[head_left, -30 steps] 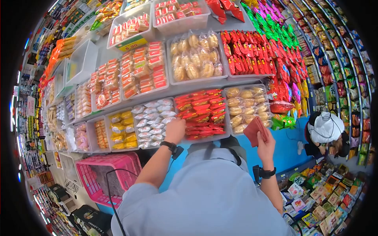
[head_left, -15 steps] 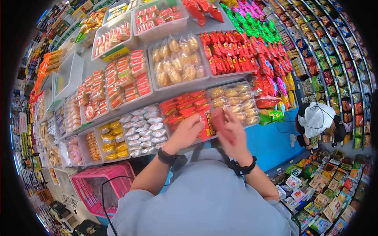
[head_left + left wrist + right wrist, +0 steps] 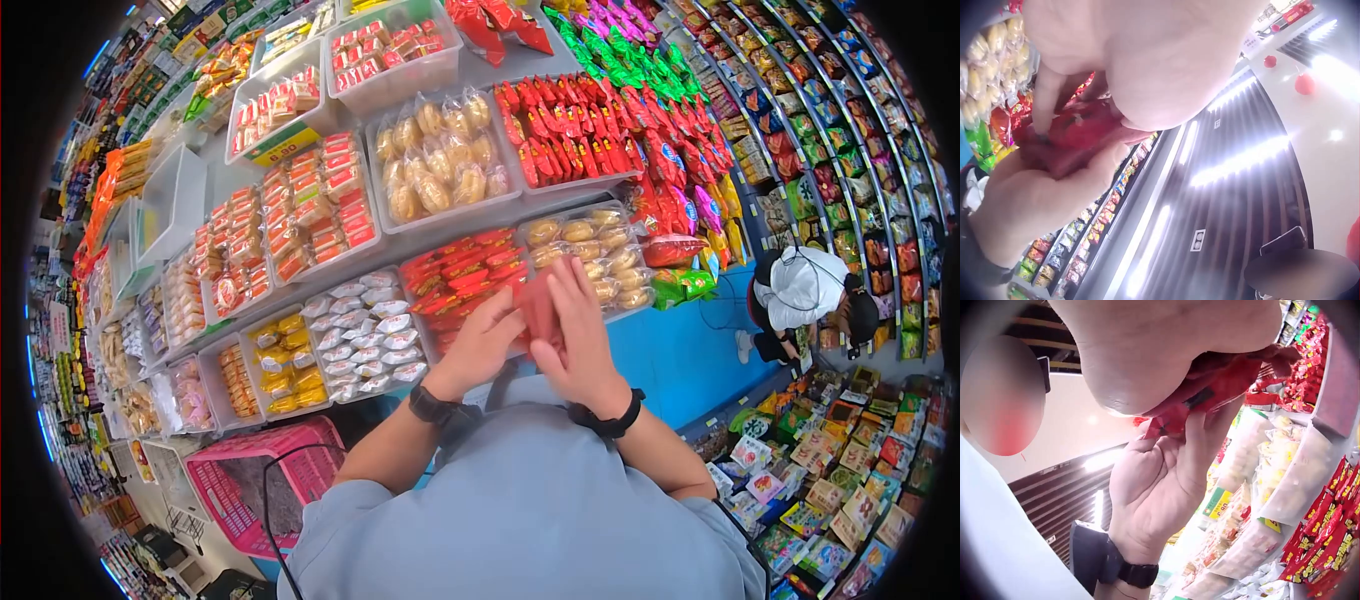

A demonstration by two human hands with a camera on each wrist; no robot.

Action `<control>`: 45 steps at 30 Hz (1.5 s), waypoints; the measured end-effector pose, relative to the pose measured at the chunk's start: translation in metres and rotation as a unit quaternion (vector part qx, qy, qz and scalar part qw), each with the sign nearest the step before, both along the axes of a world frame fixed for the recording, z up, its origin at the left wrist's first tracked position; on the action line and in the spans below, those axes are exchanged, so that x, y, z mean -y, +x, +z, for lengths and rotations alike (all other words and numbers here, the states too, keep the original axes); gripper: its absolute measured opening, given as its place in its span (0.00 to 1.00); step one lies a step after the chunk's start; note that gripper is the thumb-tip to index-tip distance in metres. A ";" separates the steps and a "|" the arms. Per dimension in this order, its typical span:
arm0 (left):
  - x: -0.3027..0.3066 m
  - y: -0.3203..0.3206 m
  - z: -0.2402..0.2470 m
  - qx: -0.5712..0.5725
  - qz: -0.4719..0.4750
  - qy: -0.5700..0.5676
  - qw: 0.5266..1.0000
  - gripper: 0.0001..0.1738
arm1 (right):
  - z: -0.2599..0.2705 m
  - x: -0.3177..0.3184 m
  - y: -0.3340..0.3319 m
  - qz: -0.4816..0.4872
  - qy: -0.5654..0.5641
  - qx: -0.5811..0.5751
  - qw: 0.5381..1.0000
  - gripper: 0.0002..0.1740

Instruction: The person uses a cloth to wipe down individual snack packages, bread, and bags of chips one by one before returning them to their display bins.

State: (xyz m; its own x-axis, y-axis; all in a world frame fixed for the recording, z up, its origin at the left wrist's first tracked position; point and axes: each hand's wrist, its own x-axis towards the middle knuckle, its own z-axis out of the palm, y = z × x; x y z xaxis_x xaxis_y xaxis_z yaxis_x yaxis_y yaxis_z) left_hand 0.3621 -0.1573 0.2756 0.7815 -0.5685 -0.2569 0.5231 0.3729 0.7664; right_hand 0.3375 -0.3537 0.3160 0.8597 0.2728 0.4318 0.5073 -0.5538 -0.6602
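Note:
In front of the chest, over the front row of bins, the two hands meet. My right hand holds a folded dark red cloth with its fingers stretched along it. My left hand pinches a shiny red snack packet by its end, and the cloth lies against that packet. In the head view the cloth and fingers hide most of the packet. Right behind the hands is a bin of red snack packets, with wrapped pastries to its right and white packets to its left.
A pink basket stands below the bins on the left. Behind the front row are more bins, including bagged buns and red packs. Another person crouches by the shelves on the right, beyond the blue floor.
My left hand has lifted a red packet from the bin. My right hand has brought the cloth leftward onto the packet, covering it. The head view has shifted somewhat to the right.

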 end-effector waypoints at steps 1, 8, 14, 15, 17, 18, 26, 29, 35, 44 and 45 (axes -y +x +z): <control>0.003 -0.003 -0.007 0.027 0.009 -0.008 1.000 0.22 | 0.006 0.001 -0.002 0.022 -0.053 0.035 0.998 0.44; 0.009 -0.012 0.031 -0.074 0.034 -0.034 0.996 0.19 | 0.000 0.021 -0.001 0.002 0.040 -0.016 0.999 0.40; 0.015 -0.017 0.025 -0.070 -0.004 -0.081 0.994 0.20 | -0.008 0.053 -0.012 0.046 0.037 0.002 0.998 0.38; 0.019 -0.018 0.027 -0.037 -0.013 -0.020 0.999 0.21 | 0.000 0.061 -0.014 0.075 -0.029 0.045 0.996 0.37; 0.027 -0.022 0.033 0.027 -0.033 0.105 0.994 0.23 | 0.015 0.064 -0.022 0.129 -0.077 0.059 0.987 0.38; 0.031 -0.023 0.040 0.016 -0.034 0.103 0.994 0.24 | 0.020 0.064 -0.023 0.131 -0.049 0.031 0.990 0.39; 0.103 -0.032 0.052 -0.048 0.032 0.023 0.998 0.24 | 0.013 0.140 -0.027 0.046 -0.064 0.021 0.997 0.47; 0.132 -0.034 0.048 -0.044 0.031 0.069 0.996 0.24 | 0.003 0.181 -0.039 0.026 -0.050 -0.028 0.998 0.47; 0.211 -0.049 0.056 -0.007 0.004 0.151 0.989 0.23 | -0.005 0.221 -0.048 0.073 0.038 0.023 0.996 0.48; 0.244 -0.069 0.076 0.011 0.063 0.053 0.997 0.22 | 0.017 0.266 -0.041 0.070 0.035 0.029 0.997 0.60; 0.234 -0.070 0.069 0.014 0.058 0.062 0.996 0.22 | 0.016 0.267 -0.040 0.071 0.055 0.022 0.996 0.60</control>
State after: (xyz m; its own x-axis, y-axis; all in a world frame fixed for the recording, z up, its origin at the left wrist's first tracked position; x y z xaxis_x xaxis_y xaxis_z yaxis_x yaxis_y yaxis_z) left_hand 0.2917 -0.3914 0.3450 0.8482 -0.4386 -0.2970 0.4599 0.3315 0.8237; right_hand 0.2975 -0.6212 0.3320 0.7956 0.3397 0.5016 0.6048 -0.3996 -0.6888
